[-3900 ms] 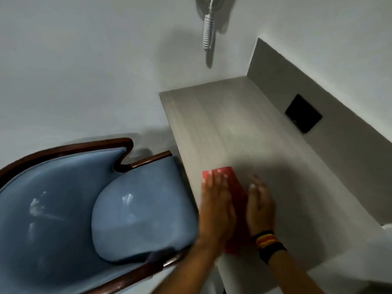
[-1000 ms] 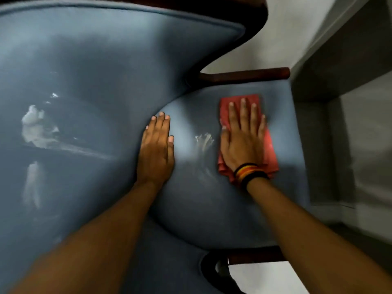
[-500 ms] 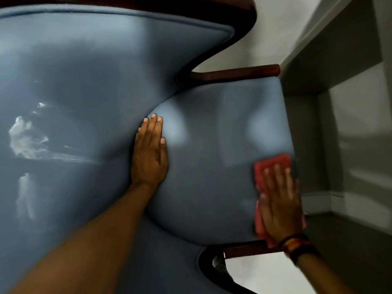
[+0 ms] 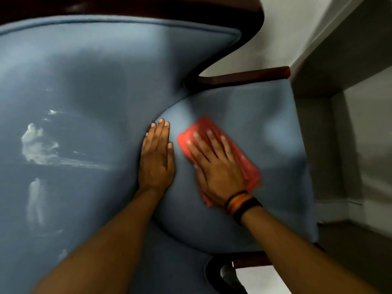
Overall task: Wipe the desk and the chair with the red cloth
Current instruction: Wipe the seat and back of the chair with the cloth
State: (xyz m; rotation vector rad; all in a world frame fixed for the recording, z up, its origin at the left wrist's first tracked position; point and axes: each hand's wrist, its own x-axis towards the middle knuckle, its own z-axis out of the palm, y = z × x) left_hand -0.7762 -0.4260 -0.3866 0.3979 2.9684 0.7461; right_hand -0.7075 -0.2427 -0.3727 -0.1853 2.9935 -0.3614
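Head view looks straight down on the chair (image 4: 89, 85): blue upholstery, dark wood frame. Right hand (image 4: 216, 166) lies flat, palm down, fingers spread, pressing the red cloth (image 4: 244, 160) onto the seat cushion (image 4: 265, 128); not gripping it, just pinning it under the palm. The cloth sits left of centre on the cushion, folded into a rough rectangle, tilted, edges sticking out past the fingertips and along the little-finger side down to the wrist. Cloth and right hand are slightly motion-blurred. Striped wristbands (image 4: 241, 202) in black, orange and yellow on the right wrist. Left hand (image 4: 157, 160) is also flat and open, fingers together, holding nothing, planted on the cushion's edge right where it meets the backrest (image 4: 95, 71). The two hands are close side by side, not touching; the cloth's near corner is just beside the left thumb. Pale whitish smears (image 4: 36, 145) show on the backrest, well away from the cloth. Wooden armrest (image 4: 246, 76) runs along the far side of the seat, a second one (image 4: 250, 259) at the near side. Desk (image 4: 343, 66) shows at the right edge beside the chair, only its shadowed underside and side panel.
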